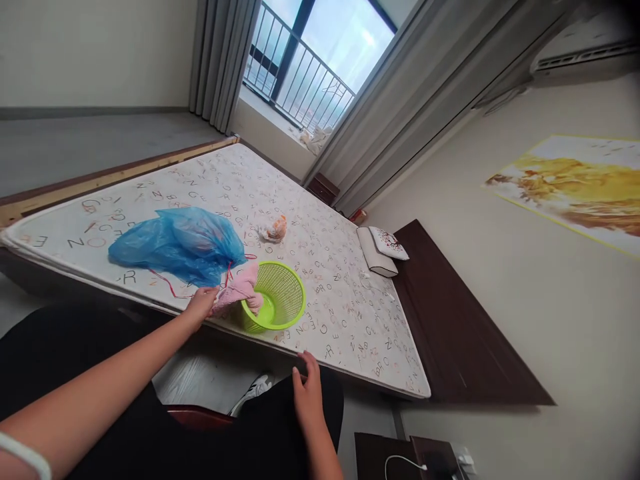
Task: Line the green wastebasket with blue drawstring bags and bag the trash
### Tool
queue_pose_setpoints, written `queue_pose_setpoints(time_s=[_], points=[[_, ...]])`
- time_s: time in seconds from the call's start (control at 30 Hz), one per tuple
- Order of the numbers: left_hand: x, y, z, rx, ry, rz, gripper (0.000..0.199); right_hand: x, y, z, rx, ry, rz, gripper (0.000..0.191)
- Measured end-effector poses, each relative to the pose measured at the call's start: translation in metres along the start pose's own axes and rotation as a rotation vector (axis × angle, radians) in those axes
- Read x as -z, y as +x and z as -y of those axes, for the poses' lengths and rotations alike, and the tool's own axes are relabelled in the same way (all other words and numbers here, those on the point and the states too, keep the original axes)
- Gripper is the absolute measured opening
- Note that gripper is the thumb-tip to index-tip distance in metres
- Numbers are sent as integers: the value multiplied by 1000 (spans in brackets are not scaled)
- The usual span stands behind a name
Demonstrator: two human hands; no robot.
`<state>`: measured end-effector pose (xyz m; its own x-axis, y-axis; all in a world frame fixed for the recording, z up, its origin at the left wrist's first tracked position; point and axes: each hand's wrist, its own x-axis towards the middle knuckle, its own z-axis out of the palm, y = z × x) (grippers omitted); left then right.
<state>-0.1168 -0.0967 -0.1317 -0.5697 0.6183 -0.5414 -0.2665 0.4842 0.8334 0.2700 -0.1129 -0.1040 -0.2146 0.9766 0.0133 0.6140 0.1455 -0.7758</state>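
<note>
My left hand (201,305) reaches over the near mattress edge and grips the end of a pink cloth (239,290). The cloth's far end hangs into the rim of a lime-green plastic mesh basket (283,295), which lies tilted on the mattress (330,300). A thin red string (167,283) trails past the cloth, beside a crumpled blue plastic bag (177,247). My right hand (307,393) stands just below the near mattress edge, its fingers apart and holding nothing.
A crumpled orange-and-white item (274,230) lies on the mattress, with pillows (380,252) by the dark brown headboard (450,320). A sneaker (253,393) shows below the mattress edge, and a dark table with a white cable (405,463) stands at bottom right.
</note>
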Motion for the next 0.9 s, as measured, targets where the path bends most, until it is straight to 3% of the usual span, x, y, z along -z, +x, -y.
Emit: queue_pose_setpoints(time_s=[0.07,0.17,0.23,0.3,0.43,0.47,0.53,0.63,0.67,0.7,0.77,0.83,0.9], points=[[-2,5,7,193,-88,97,44,-15,19,-9,-102,99,-25,55],[-16,6,1,294,-347,246,41,-38,42,-10,-184,214,46,70],[-28,7,-11,250,-560,256,26,-50,51,-8,-201,268,120,77],[-38,9,-24,143,-676,179,11,-59,54,-4,-176,284,169,81],[-48,5,-49,-105,-756,33,48,-65,49,3,-48,173,160,77],[-48,2,-54,-205,-732,49,59,-64,47,5,-14,129,163,75],[-46,-8,-66,-428,-558,218,69,-61,44,8,51,34,190,70],[-36,-19,-81,-670,-40,631,50,-53,39,12,134,-110,239,64],[-32,-20,-84,-711,116,693,42,-49,37,13,166,-152,250,61],[-28,-19,-85,-738,231,682,38,-45,34,13,202,-187,259,58],[-23,-12,-81,-731,359,500,42,-34,32,15,273,-239,260,48],[-24,-4,-68,-637,458,291,58,-20,35,18,317,-275,203,40],[-29,1,-51,-502,538,236,80,-5,47,23,309,-322,89,35]])
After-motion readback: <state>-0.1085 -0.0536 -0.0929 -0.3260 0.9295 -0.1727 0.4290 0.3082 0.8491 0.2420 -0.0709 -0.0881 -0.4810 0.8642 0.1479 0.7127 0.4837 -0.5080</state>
